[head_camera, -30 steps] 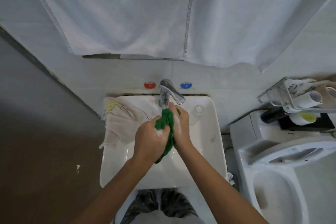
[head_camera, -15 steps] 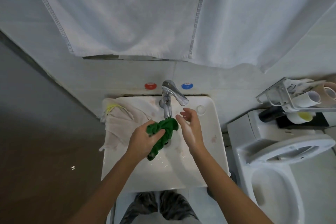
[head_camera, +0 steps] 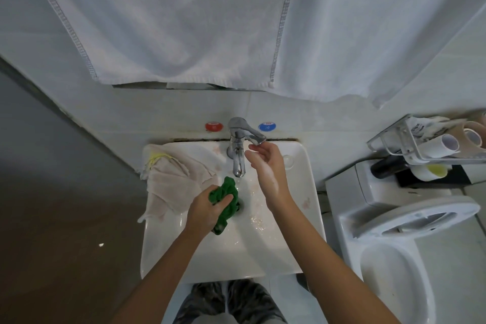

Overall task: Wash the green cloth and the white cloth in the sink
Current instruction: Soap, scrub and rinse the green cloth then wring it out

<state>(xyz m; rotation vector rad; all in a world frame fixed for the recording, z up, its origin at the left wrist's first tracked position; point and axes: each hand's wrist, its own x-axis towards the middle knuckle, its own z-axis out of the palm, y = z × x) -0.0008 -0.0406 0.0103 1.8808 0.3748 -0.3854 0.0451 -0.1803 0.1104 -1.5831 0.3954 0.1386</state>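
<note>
From the head view, the left hand (head_camera: 207,209) grips the bunched green cloth (head_camera: 226,201) with curled fingers, holding it over the middle of the sink (head_camera: 302,218), just below the tap (head_camera: 238,147). The far end of the cloth lies right under the spout, and its near end hangs out below the hand. The right hand (head_camera: 265,168) holds nothing; its fingers are loosely bent and reach up toward the tap's lever, the fingertips just beside it, and I cannot tell whether they touch. Soap suds show on its palm side. The white cloth (head_camera: 171,179) lies crumpled on the far left corner of the sink, draped over the left rim, apart from both hands. A large white towel (head_camera: 184,21) hangs on the wall above. A toilet (head_camera: 394,244) stands to the right of the sink, with a wire rack (head_camera: 420,139) of rolls beyond it.
</note>
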